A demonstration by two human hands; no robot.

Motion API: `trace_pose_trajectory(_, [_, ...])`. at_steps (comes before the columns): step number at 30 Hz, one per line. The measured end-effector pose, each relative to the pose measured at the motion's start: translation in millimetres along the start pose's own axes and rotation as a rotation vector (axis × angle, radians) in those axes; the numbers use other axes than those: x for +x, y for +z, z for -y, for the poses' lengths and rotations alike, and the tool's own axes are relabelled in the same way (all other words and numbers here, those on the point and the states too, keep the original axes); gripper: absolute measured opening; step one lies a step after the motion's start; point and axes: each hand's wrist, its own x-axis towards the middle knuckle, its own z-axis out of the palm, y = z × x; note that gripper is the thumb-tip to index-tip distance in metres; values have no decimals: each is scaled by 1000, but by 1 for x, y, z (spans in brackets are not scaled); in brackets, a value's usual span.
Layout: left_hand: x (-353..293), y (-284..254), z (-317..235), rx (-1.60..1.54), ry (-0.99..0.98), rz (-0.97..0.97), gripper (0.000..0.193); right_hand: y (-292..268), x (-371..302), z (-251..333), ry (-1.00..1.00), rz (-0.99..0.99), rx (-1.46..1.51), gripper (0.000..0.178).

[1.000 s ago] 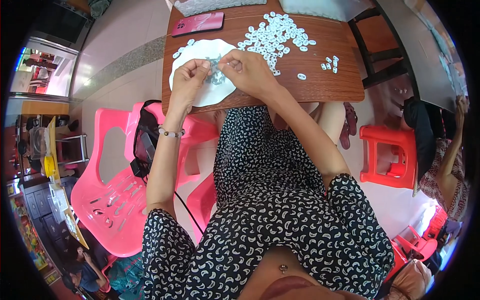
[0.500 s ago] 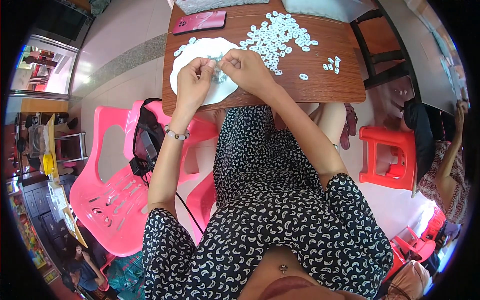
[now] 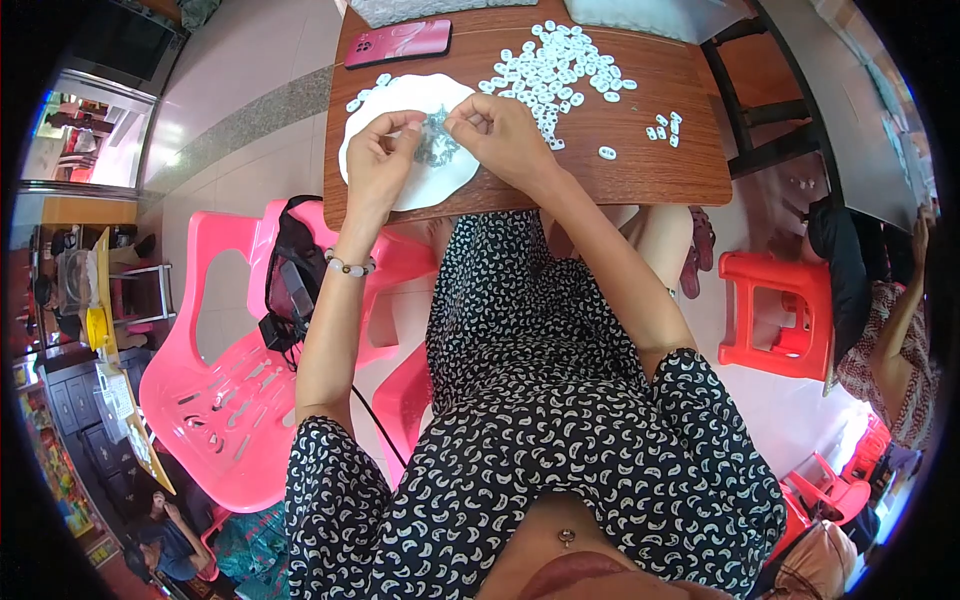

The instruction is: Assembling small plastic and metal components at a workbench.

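Observation:
A white scalloped plate [image 3: 372, 122] lies at the left of the wooden table, with a heap of small silvery-grey pieces [image 3: 438, 150] on it. Over the plate's left half, my left hand [image 3: 383, 160] is closed, thumb and index fingertips together. My right hand [image 3: 503, 138] reaches over the plate's right edge, its fingers closed in a pinch above the heap. Whatever either hand holds is too small to make out. Beyond my right hand spreads a pile of white oval pieces with small holes [image 3: 560, 70].
A pink phone [image 3: 398, 45] lies behind the plate on the wooden table [image 3: 640, 185]. Several white pieces [image 3: 664, 130] sit apart at the right. White containers [image 3: 650, 15] stand along the far edge. Pink chairs [image 3: 225, 400] are at the left, a red stool [image 3: 775, 315] at the right.
My hands have drawn slightly apart, the left moving a little left. More of the silvery-grey heap shows between them.

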Motion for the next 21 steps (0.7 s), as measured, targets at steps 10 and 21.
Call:
trace_pose_trajectory(10, [-3, 3, -9, -65, 19, 127, 17, -1, -3, 5, -32, 35, -54, 20])
trace_pose_trajectory(21, [-7, 11, -8, -260, -115, 37, 17, 4, -4, 5, -40, -15, 27, 17])
